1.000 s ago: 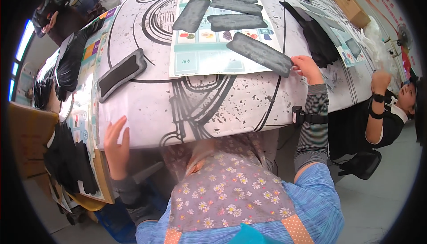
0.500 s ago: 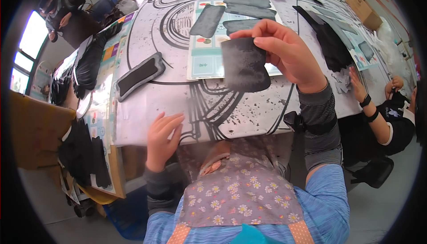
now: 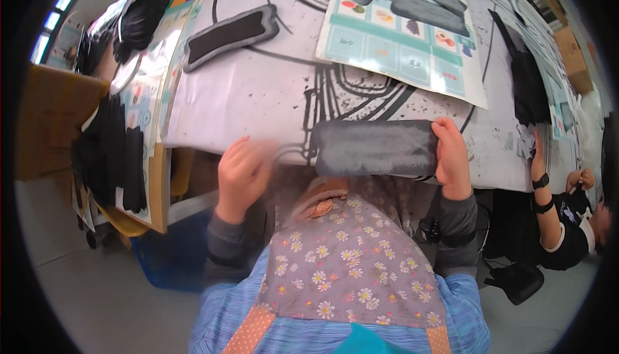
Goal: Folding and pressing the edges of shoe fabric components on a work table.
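Note:
My right hand (image 3: 454,159) pinches the right end of a flat, oblong dark grey pad (image 3: 377,147), its surface smeared with lighter grey. The pad is held level just over the table's near edge. To its left is my left hand (image 3: 245,175), blurred by motion, with its fingers apart and a gap between it and the pad. On the table (image 3: 213,112) lies a tray-like pad with a black centre and grey border (image 3: 231,37). Several similar grey pads (image 3: 429,13) rest on a printed picture sheet (image 3: 396,60) beyond my right hand.
Black fabric pieces (image 3: 525,83) lie along the right side, and more black pieces (image 3: 122,154) are on the left table. A cardboard box (image 3: 58,122) stands at far left. At right, a person in black (image 3: 564,215) has a hand at the table edge. A blue crate (image 3: 171,254) sits below.
My right hand has come down and nearer, bringing the grey pad from above the sheet to the table's near edge, now turned lengthwise. My view has shifted, and the left hand remains near the edge.

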Action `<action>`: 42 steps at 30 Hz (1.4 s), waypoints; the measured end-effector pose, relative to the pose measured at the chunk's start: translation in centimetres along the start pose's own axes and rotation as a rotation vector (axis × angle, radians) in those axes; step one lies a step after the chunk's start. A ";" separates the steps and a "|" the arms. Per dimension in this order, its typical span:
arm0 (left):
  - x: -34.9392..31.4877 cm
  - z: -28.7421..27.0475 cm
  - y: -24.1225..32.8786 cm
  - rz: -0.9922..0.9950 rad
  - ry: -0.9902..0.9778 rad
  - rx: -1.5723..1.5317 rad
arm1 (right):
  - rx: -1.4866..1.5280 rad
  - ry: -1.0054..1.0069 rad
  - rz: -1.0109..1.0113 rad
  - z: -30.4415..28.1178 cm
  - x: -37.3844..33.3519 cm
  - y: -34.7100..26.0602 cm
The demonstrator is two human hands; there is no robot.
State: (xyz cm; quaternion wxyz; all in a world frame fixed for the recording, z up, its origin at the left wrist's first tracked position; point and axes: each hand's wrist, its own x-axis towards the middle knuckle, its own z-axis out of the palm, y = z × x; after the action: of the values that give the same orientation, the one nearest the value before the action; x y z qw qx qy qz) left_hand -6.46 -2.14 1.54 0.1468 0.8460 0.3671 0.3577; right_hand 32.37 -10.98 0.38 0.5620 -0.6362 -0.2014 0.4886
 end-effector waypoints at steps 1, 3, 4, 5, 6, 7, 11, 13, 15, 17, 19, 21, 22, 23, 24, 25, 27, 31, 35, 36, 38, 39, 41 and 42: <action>-0.3 0.5 0.0 0.029 0.014 0.002 | 0.072 0.057 -0.020 0.1 -0.5 0.5; -0.7 1.5 0.9 0.077 0.009 0.004 | 0.140 0.120 -0.034 0.0 -0.9 1.1; -0.5 2.0 1.7 0.143 -0.010 -0.030 | 0.162 0.120 -0.072 -0.4 -0.5 1.6; -0.4 2.5 2.3 0.211 -0.029 -0.067 | 0.184 0.122 -0.112 -0.5 -0.4 1.8; -0.4 3.0 2.4 0.267 -0.059 -0.027 | 0.182 0.125 -0.109 -0.3 -0.4 1.7; -0.1 3.6 2.3 0.266 -0.059 -0.029 | 0.156 0.122 -0.131 0.1 -0.4 1.5; 0.2 4.3 2.0 0.258 -0.125 0.076 | 0.037 0.088 -0.203 0.8 -0.3 0.9; -0.3 4.3 1.8 0.239 -0.091 0.063 | -0.101 0.133 -0.164 -0.8 -0.2 -0.2; -0.2 4.5 1.6 0.219 -0.078 0.010 | -0.141 0.210 -0.273 -2.7 0.4 0.0; -0.2 4.3 1.8 0.147 -0.043 -0.043 | -0.457 0.303 -0.588 -6.7 1.9 1.6; -0.7 4.0 1.7 0.115 0.073 -0.082 | -0.594 0.342 -0.605 -7.3 1.8 2.0; -1.1 2.2 0.9 0.107 0.152 0.037 | -0.629 0.287 -0.626 -7.9 1.8 3.2; -1.2 1.3 0.4 0.115 0.220 0.126 | -0.677 0.267 -0.642 -8.0 2.4 3.7; -1.3 -0.1 -1.2 0.105 0.260 0.274 | -0.670 0.264 -0.644 -7.9 2.4 3.7; -1.6 -2.3 -3.1 0.064 0.320 0.362 | -0.648 0.241 -0.633 -7.5 2.1 3.6; -2.1 -4.8 -4.7 -0.147 0.342 0.484 | -0.626 0.226 -0.622 -7.3 1.7 3.6; -3.7 -11.1 -8.5 -0.377 0.367 0.900 | -0.648 0.215 -0.621 -6.6 1.6 3.2; -10.8 -20.0 -14.7 -0.928 0.136 1.106 | -0.692 0.210 -0.651 -5.5 1.1 2.7; -10.5 -22.0 -13.9 -1.088 0.130 0.656 | -0.685 0.220 -0.637 -5.4 1.3 2.7; -10.4 -22.0 -13.8 -1.071 0.161 0.680 | -0.700 0.217 -0.650 -5.3 1.4 2.6; -10.1 -21.7 -13.6 -1.041 0.191 0.695 | -0.715 0.229 -0.665 -5.2 1.4 2.4; -10.2 -21.6 -13.6 -1.020 0.185 0.686 | -0.700 0.223 -0.666 -5.0 1.2 2.5; -10.1 -21.5 -13.2 -0.972 0.184 0.668 | -0.676 0.243 -0.677 -5.4 0.8 2.7; -10.2 -21.6 -13.0 -0.910 0.200 0.793 | -0.730 0.227 -0.684 -5.4 0.9 2.9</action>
State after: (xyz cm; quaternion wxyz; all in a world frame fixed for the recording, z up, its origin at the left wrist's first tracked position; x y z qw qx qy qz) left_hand -33.40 -0.91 4.96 -0.0762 0.5570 0.8087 0.1731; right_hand 36.50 -13.89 -3.16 0.4493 -0.7379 -0.4931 0.1023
